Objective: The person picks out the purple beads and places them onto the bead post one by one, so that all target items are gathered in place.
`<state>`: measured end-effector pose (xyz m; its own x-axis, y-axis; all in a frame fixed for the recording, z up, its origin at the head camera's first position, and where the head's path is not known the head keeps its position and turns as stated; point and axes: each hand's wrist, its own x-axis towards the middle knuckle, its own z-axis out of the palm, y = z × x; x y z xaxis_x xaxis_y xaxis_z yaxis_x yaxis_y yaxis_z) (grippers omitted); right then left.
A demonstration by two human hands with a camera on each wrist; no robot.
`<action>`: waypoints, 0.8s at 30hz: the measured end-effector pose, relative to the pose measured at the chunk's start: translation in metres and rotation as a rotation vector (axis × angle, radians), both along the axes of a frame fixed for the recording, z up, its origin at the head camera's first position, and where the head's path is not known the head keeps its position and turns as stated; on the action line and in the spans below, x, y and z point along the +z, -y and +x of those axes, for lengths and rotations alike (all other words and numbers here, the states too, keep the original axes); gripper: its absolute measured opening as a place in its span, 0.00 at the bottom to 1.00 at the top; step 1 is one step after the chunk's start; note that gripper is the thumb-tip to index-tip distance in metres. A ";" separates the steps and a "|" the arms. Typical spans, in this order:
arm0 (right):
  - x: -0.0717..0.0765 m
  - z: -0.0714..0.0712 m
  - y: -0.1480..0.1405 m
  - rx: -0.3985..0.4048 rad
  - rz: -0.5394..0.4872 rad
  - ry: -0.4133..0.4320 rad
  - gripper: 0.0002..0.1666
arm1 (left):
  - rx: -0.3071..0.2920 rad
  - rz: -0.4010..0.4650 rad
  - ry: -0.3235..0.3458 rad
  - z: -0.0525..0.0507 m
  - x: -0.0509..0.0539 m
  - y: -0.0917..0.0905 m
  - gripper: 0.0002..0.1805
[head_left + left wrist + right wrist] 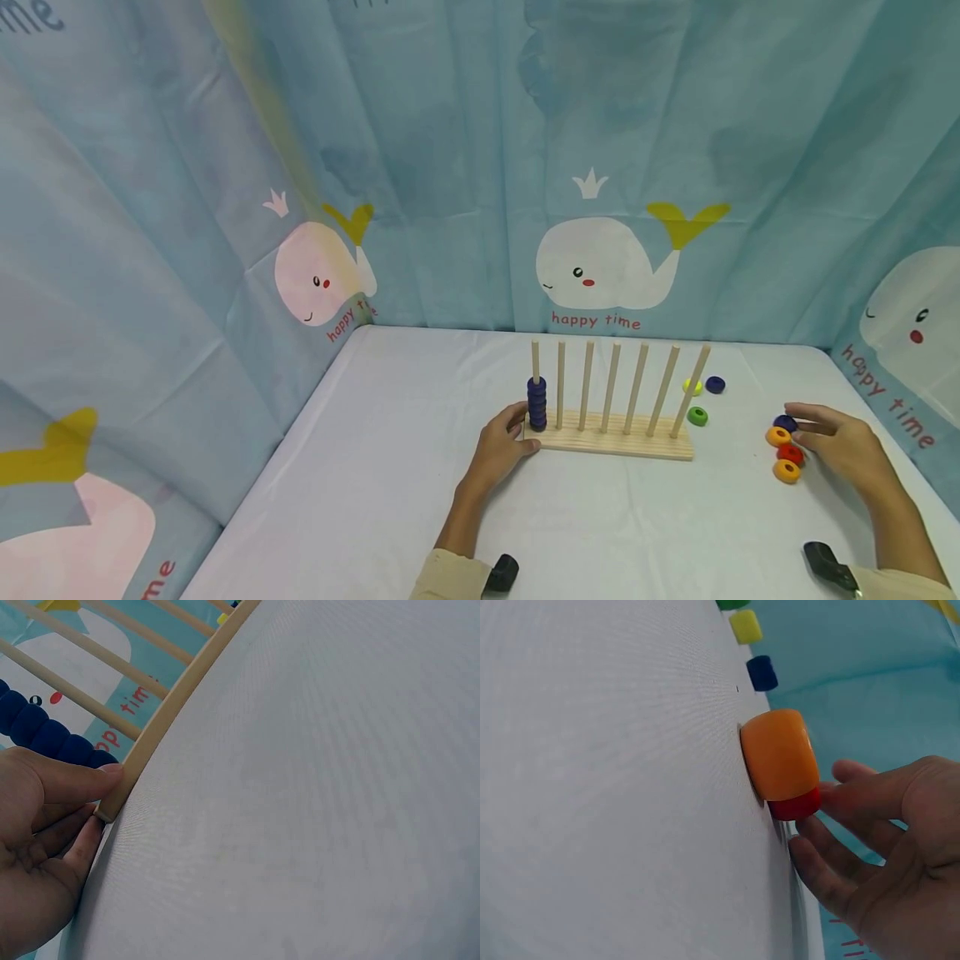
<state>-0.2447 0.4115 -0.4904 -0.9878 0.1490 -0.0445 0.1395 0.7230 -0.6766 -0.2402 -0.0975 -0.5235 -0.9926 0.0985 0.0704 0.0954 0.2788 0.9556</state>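
A wooden peg stand [607, 443] with several upright dowels stands on the table, and dark blue rings [537, 405] are stacked on its leftmost peg. My left hand [498, 448] grips the left end of the stand's base; the left wrist view shows its thumb against the base edge. On the right, my right hand [843, 446] reaches to a loose blue ring [785, 423], thumb and forefinger apart beside it. In a line towards me lie an orange ring [777, 437], a red ring [791, 453] and another orange ring [787, 472]. In the right wrist view, the near orange ring [780, 755] hides the blue one.
Behind the stand's right end lie a yellow ring [697, 388], a green ring [698, 416] and another blue ring [716, 385]. White cloth covers the table [360, 467]. Blue whale-print curtains [450, 167] hang along its back and sides.
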 end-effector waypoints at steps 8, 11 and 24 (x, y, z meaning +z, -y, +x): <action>0.000 -0.002 0.000 0.010 0.023 -0.006 0.34 | -0.001 -0.002 -0.003 -0.001 0.002 0.000 0.37; -0.001 -0.002 0.000 0.014 0.027 0.011 0.34 | 0.001 -0.006 0.000 -0.001 0.002 -0.001 0.37; 0.006 0.003 0.003 0.005 0.080 0.005 0.34 | -0.003 -0.007 0.003 0.000 0.001 0.000 0.37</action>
